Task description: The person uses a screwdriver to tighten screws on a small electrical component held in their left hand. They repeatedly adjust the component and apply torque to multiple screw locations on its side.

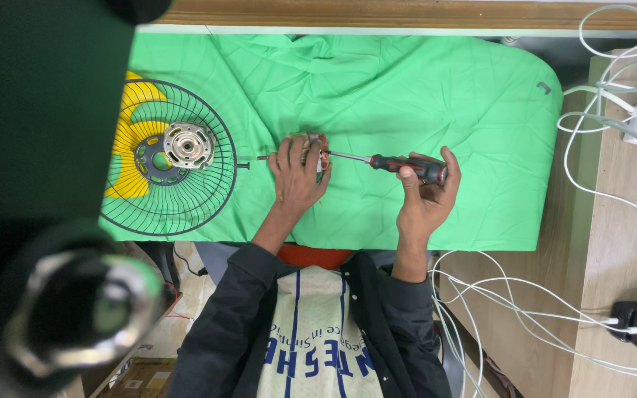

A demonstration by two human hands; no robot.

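On the green cloth [407, 88], the left hand [296, 177] grips a small motor [315, 151] while the right hand [425, 195] holds a screwdriver [399, 162] touching it, right of the fan grille [167, 158].

Left hand [298, 177] fingers curled downward, right hand [425, 193] fingers clasped, forearms converging

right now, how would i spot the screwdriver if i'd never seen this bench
Start at the green cloth over the table, then find the right hand near its front edge. The screwdriver lies level in that hand, its tip at the small motor under the left hand; only it has a red-and-black handle.
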